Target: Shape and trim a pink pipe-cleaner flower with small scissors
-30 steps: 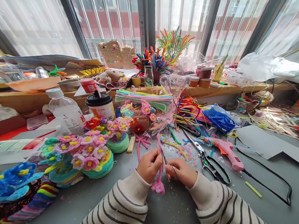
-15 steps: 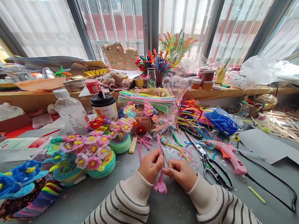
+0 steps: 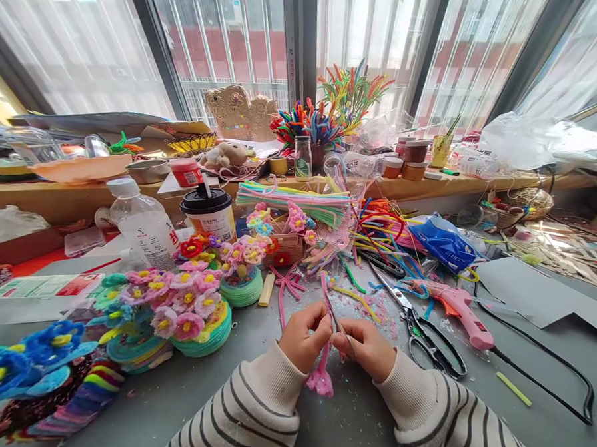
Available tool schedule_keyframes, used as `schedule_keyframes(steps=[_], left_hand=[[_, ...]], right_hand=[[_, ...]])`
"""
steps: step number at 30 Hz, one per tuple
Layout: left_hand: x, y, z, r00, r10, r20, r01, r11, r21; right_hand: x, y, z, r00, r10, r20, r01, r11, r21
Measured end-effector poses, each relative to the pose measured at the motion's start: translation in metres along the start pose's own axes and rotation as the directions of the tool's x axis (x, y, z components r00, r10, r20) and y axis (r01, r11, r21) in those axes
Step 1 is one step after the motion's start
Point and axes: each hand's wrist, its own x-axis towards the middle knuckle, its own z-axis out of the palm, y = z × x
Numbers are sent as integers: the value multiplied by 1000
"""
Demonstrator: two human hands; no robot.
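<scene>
Left hand (image 3: 307, 336) fingers pinched tight on the pink stem (image 3: 324, 287), fuzzy flower (image 3: 320, 382) just below them. Right hand (image 3: 368, 348) fingers closed on a thin metal tool (image 3: 334, 314), tip up by the stem. Since half a second ago: stem tip shifted slightly right, grips unchanged; likely still mid-work.

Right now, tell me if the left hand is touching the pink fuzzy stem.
Touching. The head view shows the left hand pinching the pink fuzzy stem, which emerges above the grip, with the pink flower showing below.
</scene>
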Motion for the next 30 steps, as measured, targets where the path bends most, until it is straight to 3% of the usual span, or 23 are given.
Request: schedule_keyframes(steps=[6, 14, 20, 30], left_hand=[[1, -4, 0, 1000, -1, 1, 1, 998, -58], [0, 0, 1, 999, 14, 46, -14, 1000, 1], [0, 0, 0, 1000, -18, 8, 18, 1000, -11], [-2, 5, 2, 998, 10, 65, -7, 999, -48]], right_hand=[[0, 3, 2, 999, 5, -48, -4, 1000, 15], [0, 1, 0, 999, -15, 38, 13, 998, 64], [-1, 1, 2, 998, -19, -57, 20, 1000, 15], [-1, 2, 0, 1000, -4, 3, 4, 995, 100]])
